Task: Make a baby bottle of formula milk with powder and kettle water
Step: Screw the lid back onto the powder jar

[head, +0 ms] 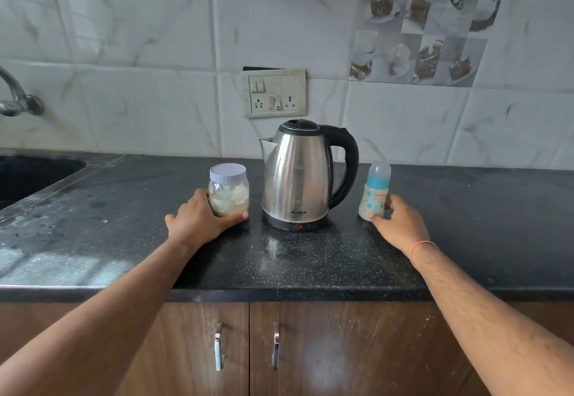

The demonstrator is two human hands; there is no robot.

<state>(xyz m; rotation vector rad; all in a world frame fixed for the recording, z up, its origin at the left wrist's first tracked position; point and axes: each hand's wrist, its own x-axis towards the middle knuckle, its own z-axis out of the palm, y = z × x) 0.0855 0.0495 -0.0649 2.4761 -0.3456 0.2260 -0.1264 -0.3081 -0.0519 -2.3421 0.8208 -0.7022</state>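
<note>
A steel electric kettle (296, 175) with a black handle stands upright in the middle of the black counter (295, 259), lid closed. To its left stands a clear powder jar (230, 190) with a pale lilac lid; my left hand (202, 218) wraps around its lower part from the left. To the kettle's right stands a small baby bottle (375, 192) with a blue collar and a clear cap. My right hand (399, 221) holds the bottle's base, thumb in front and fingers behind. Both containers rest on the counter.
A dark sink (34, 175) is set into the counter at the far left, with a tap (18, 100) above it. A switch and socket plate (273, 93) is on the tiled wall behind the kettle. Wooden cupboard doors (248, 349) hang below the counter edge.
</note>
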